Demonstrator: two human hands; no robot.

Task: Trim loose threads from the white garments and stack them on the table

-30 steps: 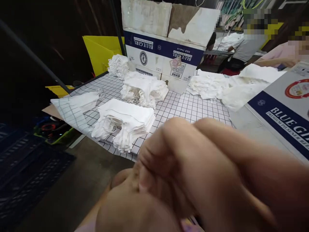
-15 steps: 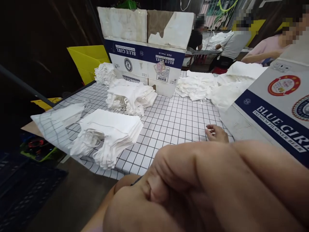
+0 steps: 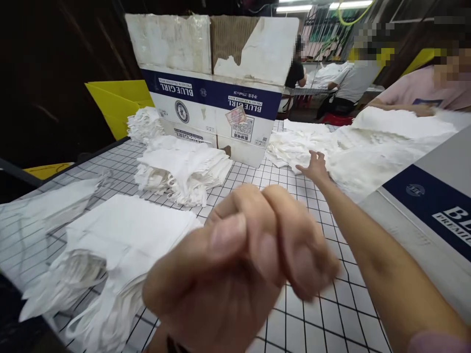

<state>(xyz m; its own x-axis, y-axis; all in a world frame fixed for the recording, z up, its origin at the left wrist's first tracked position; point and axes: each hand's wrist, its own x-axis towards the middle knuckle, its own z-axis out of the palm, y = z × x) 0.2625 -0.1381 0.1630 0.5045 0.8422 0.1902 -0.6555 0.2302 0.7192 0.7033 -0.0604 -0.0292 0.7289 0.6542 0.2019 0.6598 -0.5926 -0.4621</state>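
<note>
My left hand (image 3: pixel 235 260) is close to the camera, palm towards me. Its fingers are curled and the thumb presses against the index finger; nothing shows in it. Farther off, my right hand (image 3: pixel 314 165) reaches over the table with fingers spread, holding nothing, at the near edge of a loose heap of white pieces (image 3: pixel 294 144). It is unclear whether the fingertips touch the heap. Behind and left of my left hand lies a neat stack of white strapped pieces (image 3: pixel 128 220). Another white stack (image 3: pixel 184 164) sits beyond it.
A Blue Girl beer carton (image 3: pixel 217 93) stands upright at the back of the grid-patterned table (image 3: pixel 283 318). Another carton (image 3: pixel 415 215) stands on the right beside my arm. Yellow board (image 3: pixel 117 105) is at the back left. A person in pink (image 3: pixel 423 93) sits across the table; others work farther back.
My right hand has moved from beside the right carton forward to the white heap, opening its fingers. My left hand has drawn away from the camera. The view has shifted.
</note>
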